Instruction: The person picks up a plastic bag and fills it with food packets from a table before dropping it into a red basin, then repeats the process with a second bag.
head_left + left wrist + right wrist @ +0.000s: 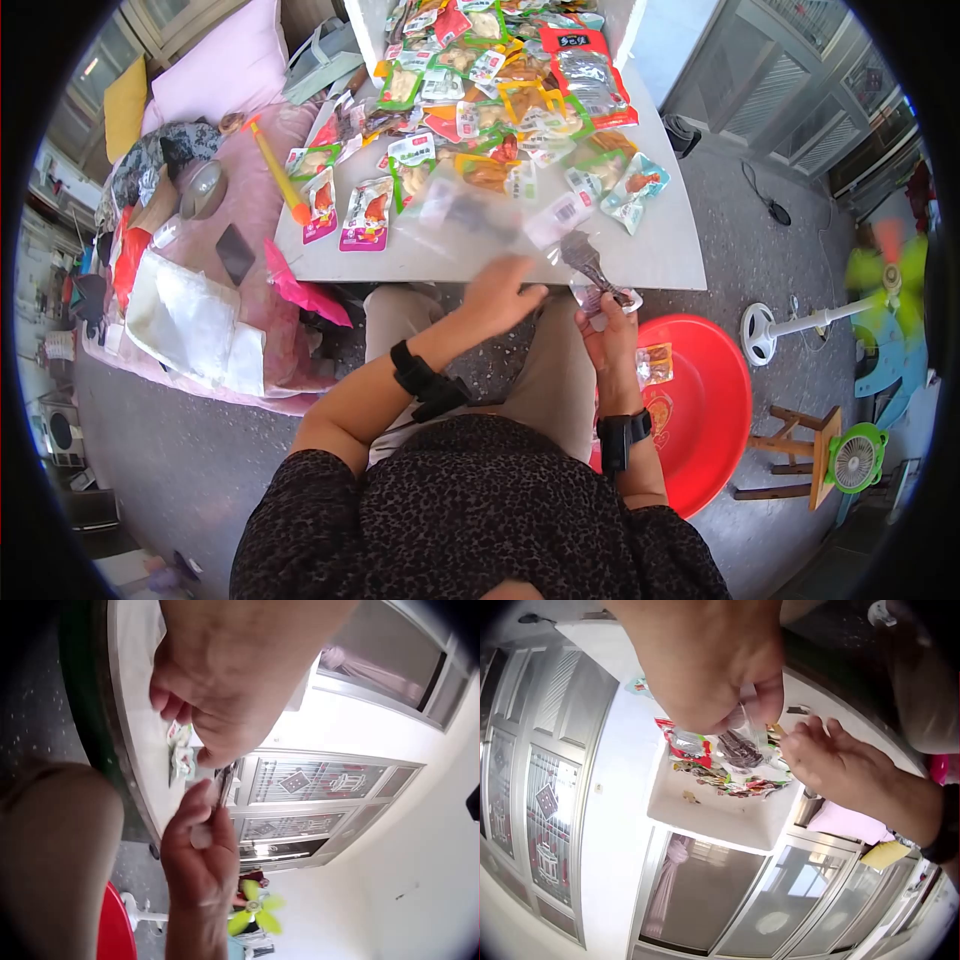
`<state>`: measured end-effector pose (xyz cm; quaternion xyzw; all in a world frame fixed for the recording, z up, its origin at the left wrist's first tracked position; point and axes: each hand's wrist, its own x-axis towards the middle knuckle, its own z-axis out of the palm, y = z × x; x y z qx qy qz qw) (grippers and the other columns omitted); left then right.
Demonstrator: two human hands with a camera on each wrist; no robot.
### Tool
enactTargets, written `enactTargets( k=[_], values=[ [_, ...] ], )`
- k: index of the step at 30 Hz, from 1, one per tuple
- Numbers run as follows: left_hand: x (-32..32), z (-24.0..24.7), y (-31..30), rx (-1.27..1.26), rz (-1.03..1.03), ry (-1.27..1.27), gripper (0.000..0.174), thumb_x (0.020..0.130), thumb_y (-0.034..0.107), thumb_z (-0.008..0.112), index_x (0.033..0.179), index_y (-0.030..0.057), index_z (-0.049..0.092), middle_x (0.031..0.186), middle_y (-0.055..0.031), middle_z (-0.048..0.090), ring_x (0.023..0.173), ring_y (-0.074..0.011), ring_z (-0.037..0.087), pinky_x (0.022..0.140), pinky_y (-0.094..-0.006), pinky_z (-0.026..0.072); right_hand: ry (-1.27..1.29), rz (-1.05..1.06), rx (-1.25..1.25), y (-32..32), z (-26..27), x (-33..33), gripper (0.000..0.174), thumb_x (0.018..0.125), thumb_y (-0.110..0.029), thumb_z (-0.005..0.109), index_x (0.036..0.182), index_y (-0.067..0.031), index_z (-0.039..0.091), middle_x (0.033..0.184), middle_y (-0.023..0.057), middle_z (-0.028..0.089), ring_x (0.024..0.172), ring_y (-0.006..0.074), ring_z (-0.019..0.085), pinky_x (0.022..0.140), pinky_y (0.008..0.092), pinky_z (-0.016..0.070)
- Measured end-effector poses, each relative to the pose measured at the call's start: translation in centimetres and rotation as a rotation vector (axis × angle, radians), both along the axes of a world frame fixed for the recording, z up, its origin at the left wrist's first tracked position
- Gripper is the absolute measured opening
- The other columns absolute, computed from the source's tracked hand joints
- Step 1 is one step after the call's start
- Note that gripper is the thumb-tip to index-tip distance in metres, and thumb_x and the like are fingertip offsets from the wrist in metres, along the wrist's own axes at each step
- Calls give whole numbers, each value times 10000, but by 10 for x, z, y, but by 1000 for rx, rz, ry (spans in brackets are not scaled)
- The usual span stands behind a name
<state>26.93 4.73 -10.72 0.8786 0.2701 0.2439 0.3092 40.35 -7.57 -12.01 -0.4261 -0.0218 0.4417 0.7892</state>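
Note:
My right hand [612, 350] pinches a clear packet of dark brown food [583, 257] at the table's front edge. In the right wrist view, the dark, ridged contents of this packet show below the fingertips. My left hand [497, 300] is to its left with nothing visible in its grasp, its thumb apart and fingers loosely bent; that hand is blurred in the head view. Just beyond the left hand, a translucent plastic bag [432, 215] lies over the table front, also blurred. Close to the right hand's packet is a pale pouch with a printed label [560, 218].
Many colourful food packets [490, 120] pile on the table and into a white box [367, 40]. A red basin [705, 410] with a packet inside stands on the floor at right. Nearby are a fan [890, 280] and wooden stool [800, 445]. A pink-covered seat [290, 345] flanks the left.

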Motion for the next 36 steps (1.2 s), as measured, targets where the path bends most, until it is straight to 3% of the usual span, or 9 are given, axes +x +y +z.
enactTargets(
  k=[1, 4, 8, 13, 24, 27, 30, 33, 36],
  values=[
    [-4, -4, 6, 305, 122, 25, 340, 660, 221, 601, 918, 23, 504, 827, -117, 504, 731, -241, 506, 640, -322, 418, -11, -8, -7, -1, -2, 3, 192, 784, -49, 469, 953, -124, 416, 883, 58, 542, 797, 194, 555, 570, 319, 474],
    [-6, -5, 17, 339, 166, 96, 306, 641, 210, 588, 879, 33, 513, 800, -136, 487, 716, -307, 496, 622, -377, 424, -43, -55, -35, -1, -12, 6, 201, 777, -58, 482, 965, -101, 428, 873, 49, 551, 801, 201, 566, 572, 297, 464],
    [-2, -25, 24, 265, 210, 178, 169, 674, 162, 519, 772, 27, 497, 744, -143, 487, 693, -314, 497, 594, -401, 416, -149, -54, -139, 1, -22, -3, 216, 770, -65, 487, 976, -110, 441, 880, 36, 552, 774, 178, 570, 562, 264, 448],
    [-3, -31, 30, 188, 208, 143, 100, 697, 119, 455, 685, 20, 462, 685, -151, 492, 659, -327, 492, 581, -420, 400, -138, 71, -169, -1, -29, -9, 183, 783, -84, 474, 962, -114, 449, 898, 33, 537, 770, 180, 547, 601, 315, 453],
    [6, -19, 12, 279, 153, 47, 79, 695, 118, 475, 697, 40, 460, 685, -139, 492, 627, -331, 496, 537, -420, 398, -102, 333, -237, 48, -4, -16, 124, 788, -121, 460, 905, -82, 466, 786, 18, 527, 709, 148, 537, 578, 284, 447],
    [6, -19, 12, 272, 144, 43, 75, 693, 118, 480, 703, 46, 460, 686, -137, 492, 620, -332, 497, 528, -420, 399, -146, 479, -129, 76, -16, -14, 113, 769, -124, 495, 871, -78, 478, 744, 18, 541, 642, 131, 541, 533, 243, 441],
    [5, -16, 11, 258, 173, 20, 77, 691, 119, 484, 699, 47, 457, 689, -136, 492, 617, -333, 497, 525, -419, 400, -456, 564, -261, 88, -14, -11, 85, 754, -138, 507, 788, -62, 489, 662, 18, 532, 541, 103, 515, 465, 205, 417],
    [1, -19, 11, 246, 185, -4, 78, 692, 118, 486, 698, 46, 456, 691, -140, 492, 621, -333, 496, 527, -419, 400, -736, 511, -290, 80, -14, 1, 101, 740, -138, 513, 733, -40, 494, 593, 33, 515, 458, 92, 476, 410, 192, 382],
    [1, -29, 9, 233, 160, -35, 76, 698, 117, 479, 698, 45, 457, 693, -141, 494, 629, -333, 496, 534, -416, 402, -640, 625, -378, 77, -24, 11, 119, 762, -155, 497, 771, -36, 506, 567, 30, 486, 435, 85, 431, 375, 192, 332]
  ],
)
